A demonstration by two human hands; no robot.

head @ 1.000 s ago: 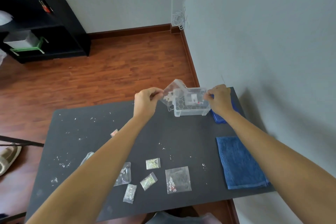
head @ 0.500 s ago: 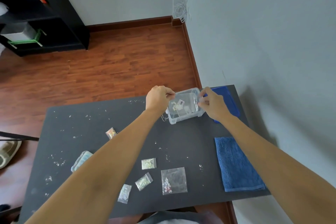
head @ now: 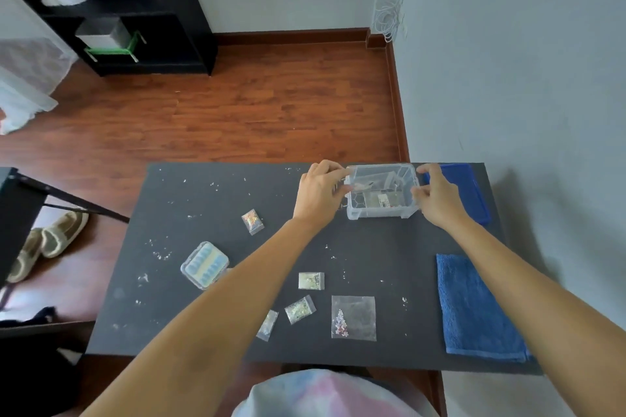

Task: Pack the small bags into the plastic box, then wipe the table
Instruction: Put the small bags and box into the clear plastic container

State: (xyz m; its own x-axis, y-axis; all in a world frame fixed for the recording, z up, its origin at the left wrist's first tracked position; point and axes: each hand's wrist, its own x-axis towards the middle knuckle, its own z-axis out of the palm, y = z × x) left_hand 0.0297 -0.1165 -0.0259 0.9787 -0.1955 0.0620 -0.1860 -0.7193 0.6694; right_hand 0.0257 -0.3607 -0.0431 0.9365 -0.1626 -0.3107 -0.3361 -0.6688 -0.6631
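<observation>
The box (head: 382, 193) sits at the far edge of the desk (head: 210, 213). The left hand (head: 320, 195) and right hand (head: 437, 196) pinch its sides. Five small bags (head: 353, 317) lie near the front. If the fingers push too hard, the light box could tip or slide off the back edge.

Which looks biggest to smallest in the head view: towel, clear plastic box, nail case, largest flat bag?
1. Blue towel
2. Clear plastic box
3. Nail case and largest flat bag: alike, unranked.
The towel lies nearer the camera, so true sizes are unsure.
</observation>
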